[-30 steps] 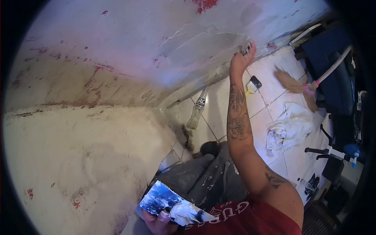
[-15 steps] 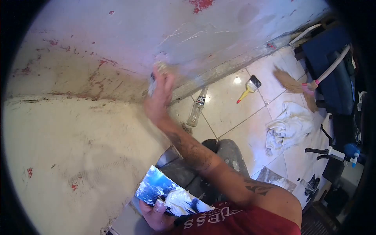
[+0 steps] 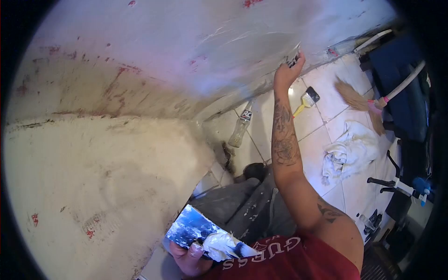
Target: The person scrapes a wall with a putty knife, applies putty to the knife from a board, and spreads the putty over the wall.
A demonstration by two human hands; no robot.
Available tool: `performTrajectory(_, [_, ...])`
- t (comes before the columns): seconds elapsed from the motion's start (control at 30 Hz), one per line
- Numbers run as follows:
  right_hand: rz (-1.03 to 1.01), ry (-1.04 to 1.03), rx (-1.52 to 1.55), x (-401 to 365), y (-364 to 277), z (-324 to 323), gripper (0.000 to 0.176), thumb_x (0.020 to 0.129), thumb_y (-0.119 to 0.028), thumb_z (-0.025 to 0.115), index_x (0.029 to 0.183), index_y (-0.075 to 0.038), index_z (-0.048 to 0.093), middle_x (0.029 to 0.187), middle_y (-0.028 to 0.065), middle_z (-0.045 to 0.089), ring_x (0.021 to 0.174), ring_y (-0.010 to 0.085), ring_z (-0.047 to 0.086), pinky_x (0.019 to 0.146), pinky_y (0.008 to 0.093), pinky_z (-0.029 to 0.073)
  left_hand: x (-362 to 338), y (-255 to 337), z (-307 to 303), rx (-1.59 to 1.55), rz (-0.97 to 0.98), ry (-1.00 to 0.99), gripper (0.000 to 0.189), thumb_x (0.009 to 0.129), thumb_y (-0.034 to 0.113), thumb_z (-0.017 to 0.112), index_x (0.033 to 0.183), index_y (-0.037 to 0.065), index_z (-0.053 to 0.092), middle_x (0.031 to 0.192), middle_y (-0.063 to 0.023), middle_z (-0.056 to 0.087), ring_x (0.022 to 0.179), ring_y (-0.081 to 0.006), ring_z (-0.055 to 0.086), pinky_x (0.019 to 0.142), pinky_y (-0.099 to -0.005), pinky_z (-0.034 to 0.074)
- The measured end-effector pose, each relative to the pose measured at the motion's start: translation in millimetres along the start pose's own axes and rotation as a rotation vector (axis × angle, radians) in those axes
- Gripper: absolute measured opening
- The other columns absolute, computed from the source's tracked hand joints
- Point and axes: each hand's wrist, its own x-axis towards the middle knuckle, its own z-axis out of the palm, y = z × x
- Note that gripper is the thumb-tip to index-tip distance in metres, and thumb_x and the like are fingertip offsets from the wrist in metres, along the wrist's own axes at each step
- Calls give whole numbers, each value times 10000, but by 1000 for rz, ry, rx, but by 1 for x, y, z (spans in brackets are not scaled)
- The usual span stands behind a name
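My left hand [image 3: 190,259] grips a flat blue-and-white board [image 3: 189,226] in front of my chest, its thumb on top. A heap of white putty [image 3: 219,245] lies on the board. Stretched out to the low part of the wall [image 3: 242,51], my right hand [image 3: 290,73] is closed around what looks like a putty knife [image 3: 292,59]. Only a little of this tool shows; most is hidden by the fingers. Around my right hand the wall has smeared pale patches and shiny streaks.
On the tiled floor lie a glass bottle [image 3: 241,126], a yellow-handled paintbrush [image 3: 306,100], a straw broom [image 3: 352,95] and a crumpled white cloth [image 3: 350,151]. Dark furniture [image 3: 396,84] stands at the right. A second wall [image 3: 93,186] meets the first at a corner on the left.
My right hand has swept to the right along the wall, from near the corner to above the paintbrush. My left hand still holds the board, slightly shifted with the view.
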Motion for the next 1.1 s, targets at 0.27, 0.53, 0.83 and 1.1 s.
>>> performTrajectory(0.27, [487,-257,957,-41,-99,-118,754,642,166,442,1356,-40,312,1267,158,453,1169,293,465,1001,401,371,0,1,10,10,23,39,411,798,-45,521,1203,-50,452,1050,-118,580,972,-203,571,879,-340,445])
performTrajectory(0.53, [502,-751,944,-127,-296,-260,814,653,131,482,1399,-72,229,1285,155,421,1197,314,429,1013,472,349,-13,1,16,-112,52,-146,234,853,-25,555,1087,-28,563,974,-48,623,849,-101,582,768,-253,460])
performTrajectory(0.83, [-161,-999,573,-161,-327,-282,691,607,163,439,1252,-85,413,1258,136,414,1215,272,404,1006,389,345,-45,14,17,-258,156,-162,166,852,-24,559,1013,-22,598,934,-28,629,821,-88,568,744,-242,451])
performTrajectory(1.1, [-314,-1349,34,-151,-254,-267,675,606,218,395,1205,-84,473,1198,161,433,1171,300,423,986,341,345,-29,3,17,-388,-70,-85,267,860,-43,481,1122,-29,534,1023,-66,614,918,-150,595,834,-299,478])
